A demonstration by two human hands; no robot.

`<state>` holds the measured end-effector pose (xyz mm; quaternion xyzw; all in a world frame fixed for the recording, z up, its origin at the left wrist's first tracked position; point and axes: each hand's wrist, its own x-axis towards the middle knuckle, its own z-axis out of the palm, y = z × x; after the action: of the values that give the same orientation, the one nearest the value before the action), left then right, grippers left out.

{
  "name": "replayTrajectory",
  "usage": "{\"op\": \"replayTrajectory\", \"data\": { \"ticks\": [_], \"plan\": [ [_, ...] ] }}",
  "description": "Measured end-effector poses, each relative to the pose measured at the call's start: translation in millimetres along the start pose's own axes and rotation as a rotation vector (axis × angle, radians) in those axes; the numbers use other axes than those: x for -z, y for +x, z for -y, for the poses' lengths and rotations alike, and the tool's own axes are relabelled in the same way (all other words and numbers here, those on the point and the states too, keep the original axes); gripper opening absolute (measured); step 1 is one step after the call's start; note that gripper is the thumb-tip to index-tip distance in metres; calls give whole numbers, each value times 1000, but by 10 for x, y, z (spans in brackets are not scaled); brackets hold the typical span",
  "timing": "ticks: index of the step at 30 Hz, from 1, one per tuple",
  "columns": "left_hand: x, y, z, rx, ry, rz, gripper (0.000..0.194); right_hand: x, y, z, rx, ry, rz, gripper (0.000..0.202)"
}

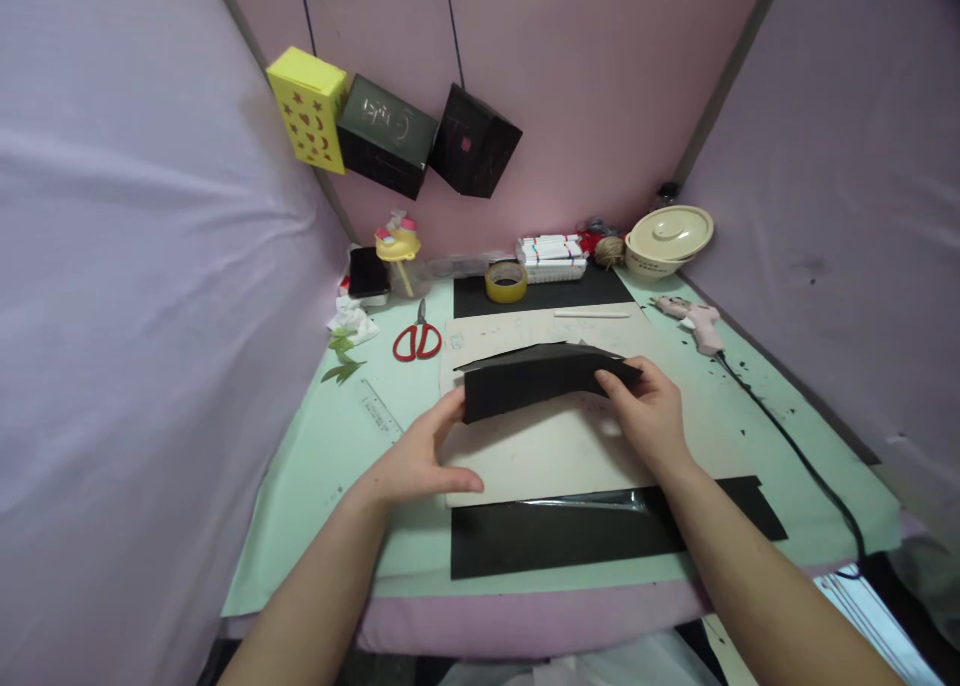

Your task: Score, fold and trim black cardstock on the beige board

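A folded strip of black paper [536,378] is held above a pale board [517,461]. My right hand [651,411] pinches its right end, thumb on the near face. At the strip's left end is my left hand [424,456], its thumb stretched away from the paper and its fingertips partly hidden behind the edge. Under the board's near side lies a large black sheet [555,541], with a shiny clear strip on it. Red-handled scissors [418,342] rest left of the board, and a white pen-like tool [591,315] lies on its far part.
A tape roll [506,282] and white marker pens [552,256] stand at the back. On the right are a glue gun [699,324] with its cable and a lidded bowl [667,241]. A ruler [380,410] and a bottle [403,256] are left. Boxes [386,136] hang above.
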<state>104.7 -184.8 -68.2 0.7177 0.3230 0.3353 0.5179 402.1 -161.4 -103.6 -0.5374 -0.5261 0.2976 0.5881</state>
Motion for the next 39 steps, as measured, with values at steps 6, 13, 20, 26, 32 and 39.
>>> {"op": "replayTrajectory", "data": {
  "ticks": [6,13,20,26,32,39],
  "plan": [
    [-10,42,9,131,-128,-225,47,-21,-48,-31,102,-100,93,18],
    [-50,100,133,326,-112,-445,40,-29,-45,-17,36,-138,230,20],
    [-126,153,230,363,-135,-494,38,-55,-31,-54,-111,-228,251,27],
    [-145,171,271,373,-100,-555,61,-84,-29,-91,-97,-414,264,24],
    [-135,169,293,380,-58,-617,75,-98,-12,-71,-56,-503,275,22],
    [-109,164,281,376,-144,-591,79,-89,-6,-71,-47,-488,305,23]
  ]
}}
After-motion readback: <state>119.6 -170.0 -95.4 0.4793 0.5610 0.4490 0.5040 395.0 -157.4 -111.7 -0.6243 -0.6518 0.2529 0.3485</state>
